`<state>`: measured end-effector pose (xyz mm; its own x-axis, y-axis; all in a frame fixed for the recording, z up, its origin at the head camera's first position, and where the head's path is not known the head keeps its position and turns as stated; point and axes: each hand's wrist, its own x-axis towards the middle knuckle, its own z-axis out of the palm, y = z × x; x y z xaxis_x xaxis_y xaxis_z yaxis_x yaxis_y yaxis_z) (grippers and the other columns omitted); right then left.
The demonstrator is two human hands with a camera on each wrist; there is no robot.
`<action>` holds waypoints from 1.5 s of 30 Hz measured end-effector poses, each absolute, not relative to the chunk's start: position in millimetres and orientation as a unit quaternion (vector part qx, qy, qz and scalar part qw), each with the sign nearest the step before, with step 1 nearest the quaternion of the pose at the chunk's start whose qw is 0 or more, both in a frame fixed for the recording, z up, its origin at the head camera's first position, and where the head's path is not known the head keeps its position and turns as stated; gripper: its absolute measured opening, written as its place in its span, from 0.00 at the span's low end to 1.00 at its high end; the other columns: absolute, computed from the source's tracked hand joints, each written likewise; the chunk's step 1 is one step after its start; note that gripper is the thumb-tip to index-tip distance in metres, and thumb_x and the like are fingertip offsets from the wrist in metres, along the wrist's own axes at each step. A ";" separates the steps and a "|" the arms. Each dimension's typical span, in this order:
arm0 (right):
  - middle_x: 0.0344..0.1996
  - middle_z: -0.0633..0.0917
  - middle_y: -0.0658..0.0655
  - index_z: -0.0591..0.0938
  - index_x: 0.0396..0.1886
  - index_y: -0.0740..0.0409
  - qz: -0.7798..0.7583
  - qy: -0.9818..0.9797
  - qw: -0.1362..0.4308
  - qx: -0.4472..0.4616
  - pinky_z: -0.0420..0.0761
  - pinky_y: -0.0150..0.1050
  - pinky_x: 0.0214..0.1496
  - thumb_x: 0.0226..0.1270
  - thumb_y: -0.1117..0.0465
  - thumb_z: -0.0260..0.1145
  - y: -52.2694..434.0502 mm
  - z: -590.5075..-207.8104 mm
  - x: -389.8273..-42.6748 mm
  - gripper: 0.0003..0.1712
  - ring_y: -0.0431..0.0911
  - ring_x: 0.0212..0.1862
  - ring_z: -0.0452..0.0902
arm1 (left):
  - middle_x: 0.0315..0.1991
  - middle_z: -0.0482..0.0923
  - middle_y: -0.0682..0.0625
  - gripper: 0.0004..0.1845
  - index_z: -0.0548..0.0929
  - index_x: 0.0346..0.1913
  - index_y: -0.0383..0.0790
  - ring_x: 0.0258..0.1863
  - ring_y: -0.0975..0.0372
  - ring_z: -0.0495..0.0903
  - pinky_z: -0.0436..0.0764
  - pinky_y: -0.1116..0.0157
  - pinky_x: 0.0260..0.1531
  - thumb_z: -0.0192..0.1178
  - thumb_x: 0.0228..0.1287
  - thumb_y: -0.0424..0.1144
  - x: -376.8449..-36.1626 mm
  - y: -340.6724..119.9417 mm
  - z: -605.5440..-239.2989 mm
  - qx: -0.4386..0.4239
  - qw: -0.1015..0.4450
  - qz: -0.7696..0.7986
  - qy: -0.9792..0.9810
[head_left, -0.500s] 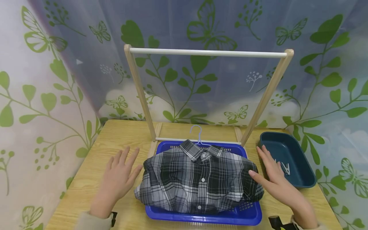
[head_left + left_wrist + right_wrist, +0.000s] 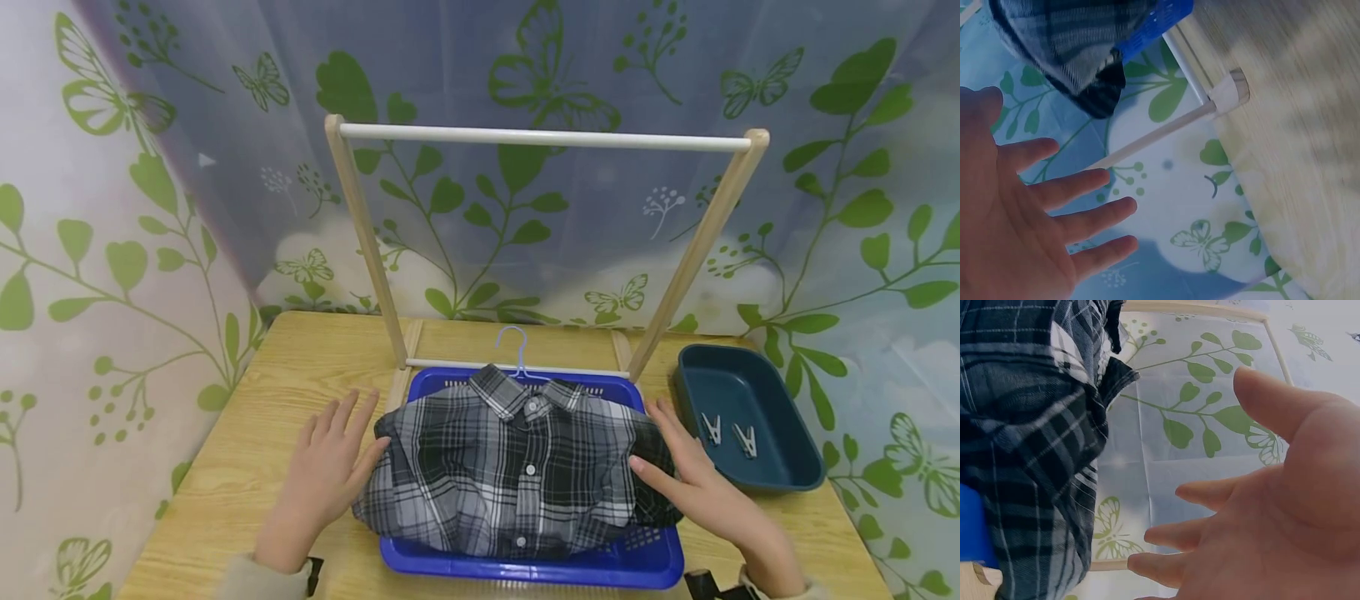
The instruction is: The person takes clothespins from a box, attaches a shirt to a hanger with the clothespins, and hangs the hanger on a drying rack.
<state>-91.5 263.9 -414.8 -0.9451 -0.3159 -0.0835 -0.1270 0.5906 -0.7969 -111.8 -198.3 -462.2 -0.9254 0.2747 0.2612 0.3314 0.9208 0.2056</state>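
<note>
A grey, black and white plaid shirt (image 2: 480,475) with white buttons lies over a blue plastic basket (image 2: 536,573). The light-coloured hook of a hanger (image 2: 517,346) pokes out above its collar. On the shirt's left side is my left hand (image 2: 326,467), fingers spread and straight, thumb close to the shirt's edge in the head view. My right hand (image 2: 701,483) reaches in from the other side, its thumb overlapping the shirt in that view. Both palms, seen in the wrist views, hold nothing.
Behind the basket stands a rack with wooden legs (image 2: 363,233) and a white top bar (image 2: 540,137). At the right, a dark teal tub (image 2: 787,417) contains two clothespins (image 2: 745,440). A wooden table (image 2: 300,358) carries everything, with patterned curtains around it.
Both hands have moved inward toward the shirt, the left one rightward and the right one leftward. Both clothespins in the tub now show fully. The shirt and basket look nearly unchanged.
</note>
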 end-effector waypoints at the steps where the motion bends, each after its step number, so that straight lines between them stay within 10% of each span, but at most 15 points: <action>1: 0.77 0.37 0.69 0.41 0.81 0.53 -0.436 0.884 0.110 -0.125 0.27 0.79 0.59 0.76 0.54 0.59 263.5 -415.6 -91.5 0.47 0.70 0.75 0.24 | 0.70 0.62 0.34 0.33 0.59 0.76 0.43 0.68 0.36 0.61 0.61 0.36 0.62 0.48 0.76 0.56 -112.1 -197.2 -463.2 -0.157 0.114 -0.125 -0.973; 45: 0.73 0.33 0.79 0.44 0.79 0.61 -0.412 0.896 0.163 -0.043 0.39 0.82 0.57 0.74 0.45 0.60 256.9 -438.6 -95.6 0.50 0.77 0.71 0.23 | 0.69 0.65 0.33 0.34 0.61 0.75 0.37 0.65 0.38 0.66 0.63 0.37 0.62 0.50 0.77 0.54 -120.7 -168.5 -481.1 -0.188 0.074 -0.182 -0.962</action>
<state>-95.6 256.9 -438.6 -0.9434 -0.2109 -0.2561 0.0573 0.6569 -0.7518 -120.7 -168.5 -481.1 -0.9181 0.3354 0.2110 0.3893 0.8626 0.3229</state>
